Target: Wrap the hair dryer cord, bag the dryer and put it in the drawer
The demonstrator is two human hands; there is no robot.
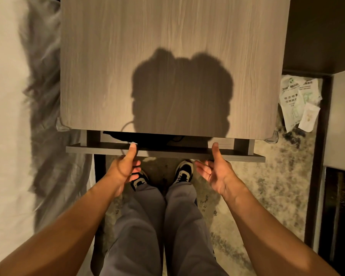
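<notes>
Nearest the viewer, both forearms reach forward over grey trousers (147,226) and a pair of dark-and-white shoes (184,170) planted on a mottled carpet (253,188). The left hand (126,166) and right hand (215,170) sit apart, each with its thumb up on the top edge of the drawer front (167,153) and its fingers loosely curled below, palms turned toward each other; whether the fingers press the panel's face cannot be told. The drawer front runs crosswise, its long axis left to right, reaching well past both hands on either side. Just beyond the thumbs a narrow dark gap shows the drawer slightly open; something black lies inside, most likely the bagged dryer, though too shadowed to be sure. Above that gap the wood-grain desktop (167,56) stretches away, bare except for the shadow (181,96) thrown across it. Left of the left hand, rumpled bedding (38,96) crowds the desk's side; right of the right hand, open carpet runs to some printed paper packets (297,100) by a dark frame.
</notes>
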